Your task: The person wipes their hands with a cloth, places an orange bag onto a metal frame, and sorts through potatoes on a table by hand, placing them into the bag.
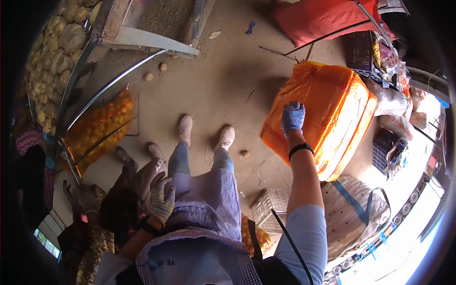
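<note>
My right hand [293, 115], in a blue-and-white glove, rests on or just over the near side of a large orange wrapped bundle [323, 104]. Its fingers are curled in; whether they grip the wrapping is too small to tell. On the left, my left hand [163, 197] is raised in a striped glove beside my lap, fingers apart and bent, with nothing in it. The bundle stands on the floor [213, 76] to the right of my feet.
A co-worker [90, 204] sits close on my left, bare hands near a filled net bag [102, 130]. Potatoes [59, 52] are heaped at upper left beside a metal frame [152, 46]. A crate [270, 206] and large sack [354, 213] lie right of my legs.
</note>
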Available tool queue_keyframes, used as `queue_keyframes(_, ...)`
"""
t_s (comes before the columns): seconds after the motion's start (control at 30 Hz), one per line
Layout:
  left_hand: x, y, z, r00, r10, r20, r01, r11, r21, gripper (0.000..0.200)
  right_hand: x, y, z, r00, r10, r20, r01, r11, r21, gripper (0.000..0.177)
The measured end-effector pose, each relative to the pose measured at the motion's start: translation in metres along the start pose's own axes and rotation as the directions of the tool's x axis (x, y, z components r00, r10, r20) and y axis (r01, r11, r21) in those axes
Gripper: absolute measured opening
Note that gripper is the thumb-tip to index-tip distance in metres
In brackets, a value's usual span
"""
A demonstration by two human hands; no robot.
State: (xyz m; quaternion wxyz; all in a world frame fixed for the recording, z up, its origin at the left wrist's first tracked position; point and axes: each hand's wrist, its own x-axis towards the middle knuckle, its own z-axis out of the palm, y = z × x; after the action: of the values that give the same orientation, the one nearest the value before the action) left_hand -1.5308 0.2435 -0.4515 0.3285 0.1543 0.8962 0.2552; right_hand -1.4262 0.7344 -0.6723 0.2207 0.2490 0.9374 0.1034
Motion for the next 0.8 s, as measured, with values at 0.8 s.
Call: queue_keyframes(0.8,0.033,-0.017,0.060,0.976,-0.208,-0.062,0.195,0.965,-0.174,0.028,0.046,-0.021,0.094,0.790,-0.471,0.392,0.557,0.819,-0.138,0.026)
